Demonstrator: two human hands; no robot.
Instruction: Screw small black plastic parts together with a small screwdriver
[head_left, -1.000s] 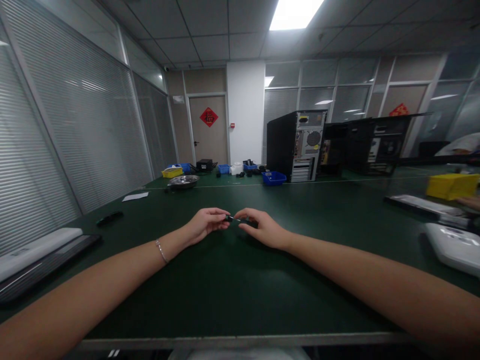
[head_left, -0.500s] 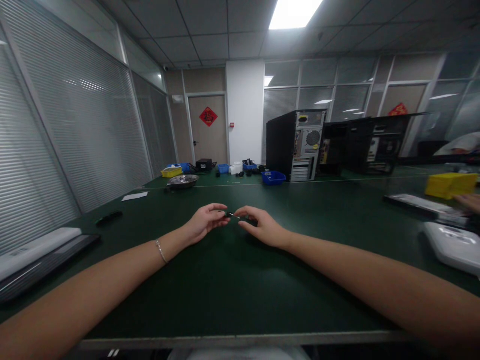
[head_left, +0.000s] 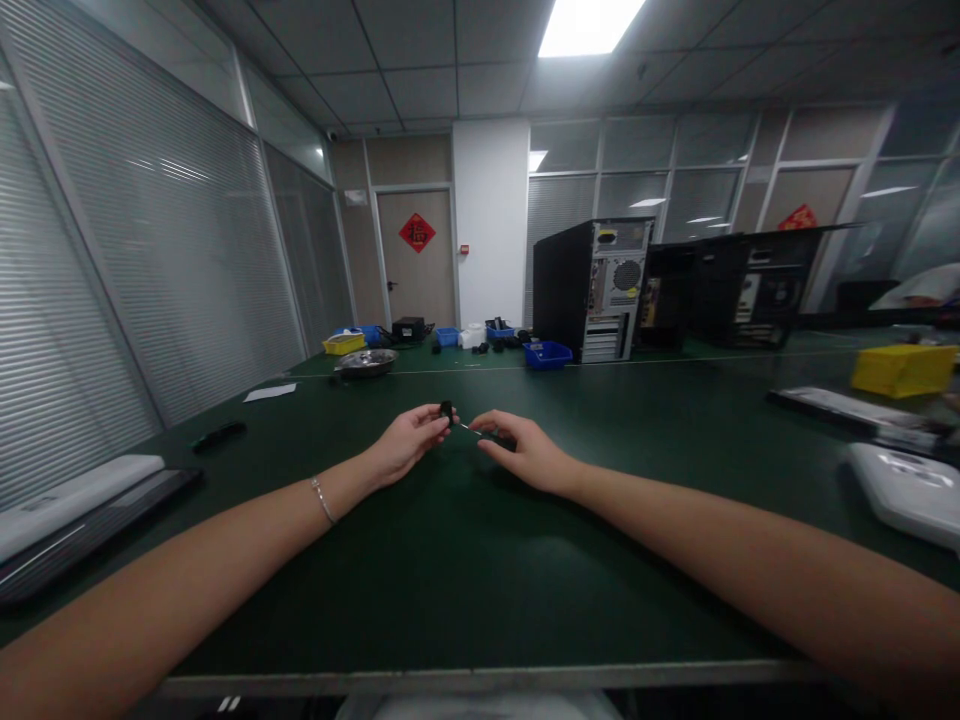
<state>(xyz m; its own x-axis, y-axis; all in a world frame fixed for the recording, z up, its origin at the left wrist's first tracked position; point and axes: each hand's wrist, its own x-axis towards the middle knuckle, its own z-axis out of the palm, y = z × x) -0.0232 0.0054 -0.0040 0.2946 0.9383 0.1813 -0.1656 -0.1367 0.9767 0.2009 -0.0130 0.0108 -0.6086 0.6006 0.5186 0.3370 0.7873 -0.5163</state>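
Between the thumb and fingers of my left hand (head_left: 409, 442) is a small black part (head_left: 447, 411), too small to name more closely. My right hand (head_left: 529, 455) is closed around a screwdriver (head_left: 471, 430). Its thin metal shaft points left toward the black part, and most of its dark handle is hidden by my fingers. The shaft's tip is at or very near the black part; I cannot tell whether they touch. Both hands are just above the green table (head_left: 450, 580).
A steel bowl (head_left: 365, 362), a blue bin (head_left: 547, 354) and a black computer tower (head_left: 585, 290) stand toward the back. On the left are a keyboard (head_left: 97, 530) and a dark green-edged tool (head_left: 218, 436). A yellow box (head_left: 902, 371) and a white device (head_left: 904, 490) lie at right.
The black part has turned more upright and rises above my left fingertips, which have closed in on it. The screwdriver and my right hand are almost unmoved. The co-worker's hand at right has mostly withdrawn.
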